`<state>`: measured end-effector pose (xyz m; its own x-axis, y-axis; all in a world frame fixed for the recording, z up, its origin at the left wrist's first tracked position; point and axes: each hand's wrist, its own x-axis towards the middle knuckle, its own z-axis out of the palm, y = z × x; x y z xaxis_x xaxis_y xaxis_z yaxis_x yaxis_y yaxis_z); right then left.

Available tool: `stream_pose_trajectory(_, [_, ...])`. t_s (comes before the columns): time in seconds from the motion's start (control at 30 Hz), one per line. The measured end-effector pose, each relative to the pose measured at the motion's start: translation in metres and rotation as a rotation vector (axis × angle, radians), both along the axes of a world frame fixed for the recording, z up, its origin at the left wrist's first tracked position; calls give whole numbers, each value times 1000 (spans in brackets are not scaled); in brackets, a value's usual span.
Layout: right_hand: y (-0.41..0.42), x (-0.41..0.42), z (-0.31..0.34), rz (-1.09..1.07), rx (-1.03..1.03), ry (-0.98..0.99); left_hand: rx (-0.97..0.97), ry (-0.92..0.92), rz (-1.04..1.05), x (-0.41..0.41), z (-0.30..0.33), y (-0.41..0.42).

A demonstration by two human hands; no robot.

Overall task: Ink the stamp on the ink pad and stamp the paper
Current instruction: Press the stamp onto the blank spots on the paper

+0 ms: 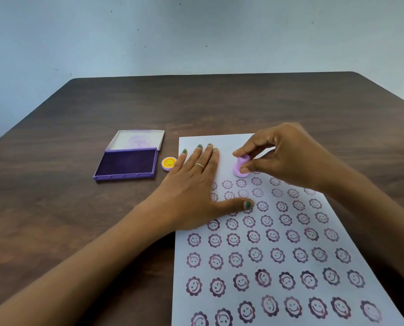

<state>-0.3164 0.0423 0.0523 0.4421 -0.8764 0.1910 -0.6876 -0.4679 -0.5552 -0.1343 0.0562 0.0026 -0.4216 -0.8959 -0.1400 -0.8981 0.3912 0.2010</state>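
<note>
- The step in hand looks like the stamping itself: the right hand (pixel 288 158) pinches the small lilac plastic stamp (pixel 241 167) between thumb and fingertips, its round base down on the white sheet of paper (pixel 234 144), just beyond the top row of prints.
- The left hand (pixel 191 187) lies flat and spread on the paper's left edge, holding nothing and pinning the sheet.
- The stamp has a waisted grip and a wider foot; whether it is pressed fully home I cannot tell.
- The paper carries many rows of purple smiling-flower prints (pixel 252 236); some are faint or smudged.
- Left of the paper, on the dark brown wooden table (pixel 219 102), sits the open purple ink pad (pixel 127 164); the stamp's round yellow-faced cap (pixel 168 163) lies between pad and paper.
- Next move, likely: a straight lift, then re-inking on the pad.
</note>
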Motion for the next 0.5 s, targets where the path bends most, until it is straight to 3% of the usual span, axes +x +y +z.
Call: stream_pose_trajectory(0.5, [1,8,4,-52,-19,96,25,2,-1,-1,3,1])
